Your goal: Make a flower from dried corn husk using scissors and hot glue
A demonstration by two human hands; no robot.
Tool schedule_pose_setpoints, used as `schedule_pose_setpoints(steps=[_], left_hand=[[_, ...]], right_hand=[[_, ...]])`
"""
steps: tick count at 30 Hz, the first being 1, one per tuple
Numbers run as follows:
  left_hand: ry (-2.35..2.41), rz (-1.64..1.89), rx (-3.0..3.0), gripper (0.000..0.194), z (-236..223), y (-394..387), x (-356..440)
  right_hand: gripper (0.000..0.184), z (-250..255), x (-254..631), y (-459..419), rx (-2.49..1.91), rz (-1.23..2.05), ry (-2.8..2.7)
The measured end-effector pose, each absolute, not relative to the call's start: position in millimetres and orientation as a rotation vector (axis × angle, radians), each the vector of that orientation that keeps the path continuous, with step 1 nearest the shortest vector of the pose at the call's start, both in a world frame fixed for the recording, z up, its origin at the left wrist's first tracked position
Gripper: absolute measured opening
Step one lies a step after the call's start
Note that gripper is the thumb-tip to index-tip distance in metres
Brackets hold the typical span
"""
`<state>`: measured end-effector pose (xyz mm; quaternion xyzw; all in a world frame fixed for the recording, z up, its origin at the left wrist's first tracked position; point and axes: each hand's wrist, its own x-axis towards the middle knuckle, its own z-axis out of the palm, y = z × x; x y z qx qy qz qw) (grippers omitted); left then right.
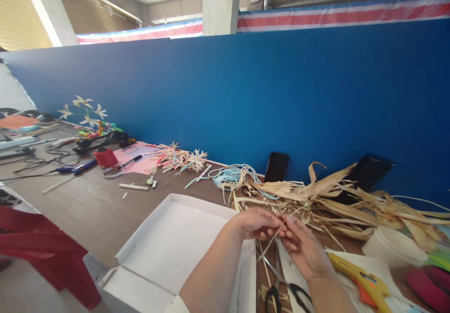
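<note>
The left hand (258,223) and right hand (302,247) meet above the worktop (87,210), both with a narrow grip, fingertips pinched on a thin pale strip (270,244) that slants down towards the near left. The left forearm crosses an open white box (190,238) and hides part of its right side. Below the hands, scissors (276,275) with black handles lie between the box and a white sheet (290,275), the right hand partly covering the sheet.

To the right, a yellow glue gun (363,280) lies near the right forearm, with a pale tub (393,247) beyond it and something magenta (429,282) at the right edge. Dry husks (316,191) crowd the far side behind the hands, overlapping one dark phone (371,170); another phone (276,167) leans against the blue partition (225,97). Left of them lie light-blue cord (230,176), pale husk flowers (195,160), pink paper (140,157) and a red spool (105,157). A white stick (133,187) lies beyond the box.
</note>
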<state>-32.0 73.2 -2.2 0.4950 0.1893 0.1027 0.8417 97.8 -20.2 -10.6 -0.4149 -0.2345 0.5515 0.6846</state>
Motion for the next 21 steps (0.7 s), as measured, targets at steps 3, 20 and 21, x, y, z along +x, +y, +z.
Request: schedule_pose_setpoints(steps=[3,20,21], left_hand=[[0.541,0.358,1.129,0.04,-1.3,73.9,-33.4],[0.651,0.368,1.331,0.027,-8.3,74.1,-27.5],[0.641,0.362,1.337,0.027,-8.6,74.4,-27.7]], right_hand=[[0.02,-13.7,99.9,-17.7,-0.959,1.138,-0.49],[0.023,-16.8,96.9,-15.2,-1.092,1.008,-0.509],[0.023,-16.4,97.1,-15.2,-1.082,1.004,-0.506]])
